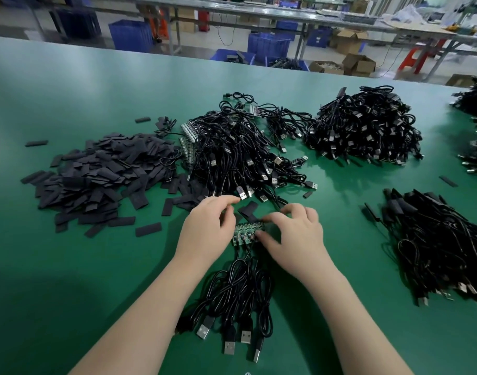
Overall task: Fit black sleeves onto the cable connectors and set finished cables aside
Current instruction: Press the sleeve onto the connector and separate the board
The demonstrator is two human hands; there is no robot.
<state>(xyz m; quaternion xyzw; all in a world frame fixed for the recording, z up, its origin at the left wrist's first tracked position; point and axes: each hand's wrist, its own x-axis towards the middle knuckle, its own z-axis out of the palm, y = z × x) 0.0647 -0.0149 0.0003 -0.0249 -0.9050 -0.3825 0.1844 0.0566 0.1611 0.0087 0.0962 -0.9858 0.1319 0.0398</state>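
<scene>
A small green circuit-board strip [246,234] lies on the green table between my hands, with several black USB cables [237,299] trailing from it toward me. My left hand [207,226] grips the strip's left end with curled fingers. My right hand [291,228] pinches its right end between thumb and fingers. A loose black sleeve [248,209] lies just beyond the strip. A big heap of flat black sleeves [102,174] spreads at the left.
A tangled pile of USB cables with board strips [240,150] sits past my hands. Another cable pile [364,128] lies farther right, and a sleeved-cable pile [443,247] at the right. Blue bins [268,46] and cartons stand beyond the table edge.
</scene>
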